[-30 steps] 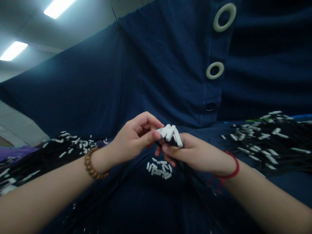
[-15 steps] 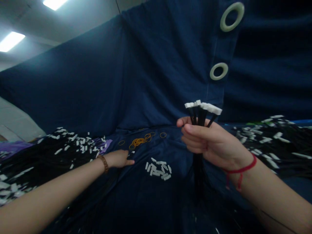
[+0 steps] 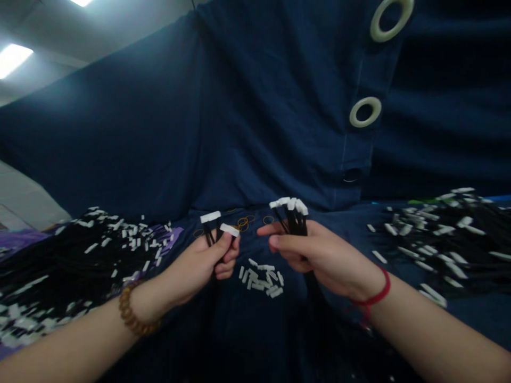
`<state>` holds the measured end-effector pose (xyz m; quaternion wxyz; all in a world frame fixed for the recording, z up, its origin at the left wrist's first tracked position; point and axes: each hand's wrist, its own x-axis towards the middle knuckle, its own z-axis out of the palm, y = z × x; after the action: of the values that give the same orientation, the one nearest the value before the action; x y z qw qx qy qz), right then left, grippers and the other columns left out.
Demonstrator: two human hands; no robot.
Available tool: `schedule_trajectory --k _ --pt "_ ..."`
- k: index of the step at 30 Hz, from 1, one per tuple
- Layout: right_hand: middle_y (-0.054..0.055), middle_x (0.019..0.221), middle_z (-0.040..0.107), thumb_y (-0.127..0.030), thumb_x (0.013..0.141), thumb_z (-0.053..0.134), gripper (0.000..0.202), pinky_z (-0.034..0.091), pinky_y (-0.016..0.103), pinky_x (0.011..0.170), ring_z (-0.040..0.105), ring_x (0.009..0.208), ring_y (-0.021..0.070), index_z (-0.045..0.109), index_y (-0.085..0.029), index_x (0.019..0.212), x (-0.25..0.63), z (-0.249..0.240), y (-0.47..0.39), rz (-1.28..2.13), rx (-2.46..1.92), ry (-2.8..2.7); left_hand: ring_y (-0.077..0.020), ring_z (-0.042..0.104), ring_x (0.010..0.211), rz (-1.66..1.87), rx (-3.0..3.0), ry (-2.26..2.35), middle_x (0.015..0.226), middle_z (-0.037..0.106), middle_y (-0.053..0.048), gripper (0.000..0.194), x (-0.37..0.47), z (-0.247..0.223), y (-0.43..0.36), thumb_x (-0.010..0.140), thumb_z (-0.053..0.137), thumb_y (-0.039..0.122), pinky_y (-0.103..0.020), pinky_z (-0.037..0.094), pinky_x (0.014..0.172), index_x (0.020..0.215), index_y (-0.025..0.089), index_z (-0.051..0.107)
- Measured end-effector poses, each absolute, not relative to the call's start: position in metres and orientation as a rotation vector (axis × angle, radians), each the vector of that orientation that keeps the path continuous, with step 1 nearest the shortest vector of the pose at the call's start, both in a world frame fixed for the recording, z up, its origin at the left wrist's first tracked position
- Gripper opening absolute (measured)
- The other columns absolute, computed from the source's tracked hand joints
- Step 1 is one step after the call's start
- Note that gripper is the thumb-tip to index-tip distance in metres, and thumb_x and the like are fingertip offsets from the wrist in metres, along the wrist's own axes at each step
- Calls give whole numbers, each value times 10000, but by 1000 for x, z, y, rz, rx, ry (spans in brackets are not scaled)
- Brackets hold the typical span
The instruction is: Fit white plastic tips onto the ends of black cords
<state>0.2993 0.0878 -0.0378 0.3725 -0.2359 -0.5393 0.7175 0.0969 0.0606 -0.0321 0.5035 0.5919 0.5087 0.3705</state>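
Clamped in the raised right hand [image 3: 315,252]: a cable bundle [image 3: 293,215], upright; left hand [image 3: 203,260] pinches two white-tipped cables [image 3: 217,226] beside it.

Loose connectors [image 3: 261,277] between cable piles [image 3: 59,255], [image 3: 443,234].

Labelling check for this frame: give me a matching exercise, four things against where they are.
Things:
1. bundle of black cables
2. two black cables
3. loose white connectors
4. orange rubber bands

Places:
A. on the blue cloth between the hands
B. in the left hand
C. on the cloth beyond the hands
D. in the right hand

Pairs: 1-D, 2-B, 3-A, 4-C
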Motion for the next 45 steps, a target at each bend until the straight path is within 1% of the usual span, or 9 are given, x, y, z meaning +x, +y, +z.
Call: schedule_trajectory --k 4,7,11,18,24,28,32,37,45 --pt "-37 623 463 -263 709 661 214 228 126 386 298 448 4 557 -128 839 295 -31 73 1780 -484 -1469 -85 438 466 1043 1545 1038 547 459 35 315 144 -9 45 835 414 453 -222 382 475 707 176 492" --pt "-34 752 512 -203 687 682 225 406 148 619 469 631 34 524 -164 842 301 -25 68 1614 -384 -1452 -107 534 616 1282 1857 1041 637 552 16 240 170 6 43 840 465 347 -220 428 606 699 177 559" --pt "-6 925 556 -184 715 650 292 406 263 855 528 902 120 539 -204 984 312 -18 68 1323 -256 -1499 -138 530 750 1395 2181 1103 762 558 -5 276 192 14 44 885 358 346 -262 407 699 751 195 546" --pt "-2 731 571 -267 811 542 130 434 226 694 543 714 109 571 -140 811 320 -11 68 1019 -492 -1620 -206 451 941 1759 2281 1164 998 508 -72 348 189 2 49 894 248 407 -351 349 822 957 198 519" --pt "6 658 555 -308 871 441 251 435 236 726 546 696 105 513 -139 700 320 -18 82 957 -576 -1586 -94 435 495 1692 1828 1017 569 396 44 232 186 -11 60 881 342 390 -213 378 489 771 208 434" --pt "-26 544 450 -362 868 415 239 380 203 429 444 456 84 491 -145 798 310 -24 84 976 -639 -1617 -121 530 731 1530 1898 990 881 526 -17 311 193 -23 63 845 379 460 -217 438 619 1069 244 407" --pt "15 750 536 -271 849 453 257 450 240 643 524 681 120 476 -172 1085 302 -31 82 913 -609 -1698 -178 445 1065 1514 1840 1012 1196 429 -71 426 195 -30 68 874 202 488 -310 351 913 1212 258 324" --pt "39 1160 468 -61 776 443 412 336 287 924 446 1021 156 441 -213 1160 301 -34 83 809 -571 -1815 -218 387 1129 1442 1931 1107 1241 363 -97 450 188 -26 68 873 206 486 -367 315 936 1261 265 261" --pt "0 828 558 -141 790 495 135 392 241 722 491 746 121 551 -176 907 319 -16 78 1030 -587 -2066 -225 340 1133 1366 2348 1372 1210 404 -71 448 177 -17 66 871 257 473 -408 252 956 1240 242 360"
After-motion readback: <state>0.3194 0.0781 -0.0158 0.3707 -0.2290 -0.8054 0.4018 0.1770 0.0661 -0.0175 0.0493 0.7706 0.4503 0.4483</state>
